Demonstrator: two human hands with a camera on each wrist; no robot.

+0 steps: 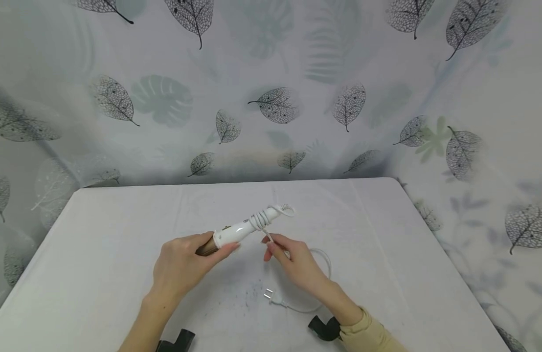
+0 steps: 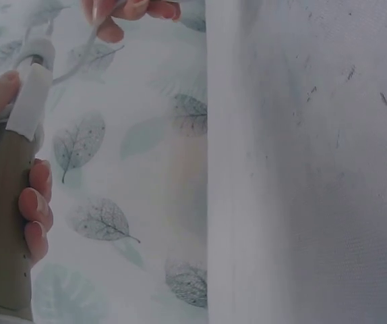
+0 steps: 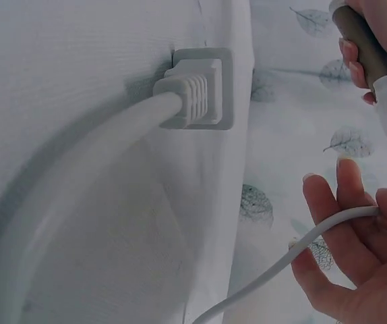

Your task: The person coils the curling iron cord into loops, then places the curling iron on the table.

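**Cord being wound on curling iron, both hands engaged**

Left hand (image 1: 180,266) wraps its grip around the olive-brown barrel end of a curling iron (image 1: 236,232), thumb on the white plastic handle; fingers curled tight around it in the left wrist view. The iron is held off the table (image 1: 99,244), tilted, its white end pointing away and to the right. Small dark mark on the white body, too small to read; no legible brand or writing.

Right hand (image 1: 293,261) pinches the white cord (image 1: 324,259) between thumb and fingertips, just beside the iron's handle. Several turns of cord are already coiled around the white end, a small loop sticking out at the tip. The cord is smooth, round, rubbery-looking.

The rest of the cord lies in a loose curve on the table behind the right hand, ending in a white two-pin plug (image 1: 273,296) with a ribbed strain relief, lying flat near the right wrist.

Table is covered with white cloth, faintly scuffed with dark specks. Backdrop (image 1: 275,105) is pale fabric printed with grey skeleton leaves. Beige sleeve (image 1: 372,337) on the right arm.
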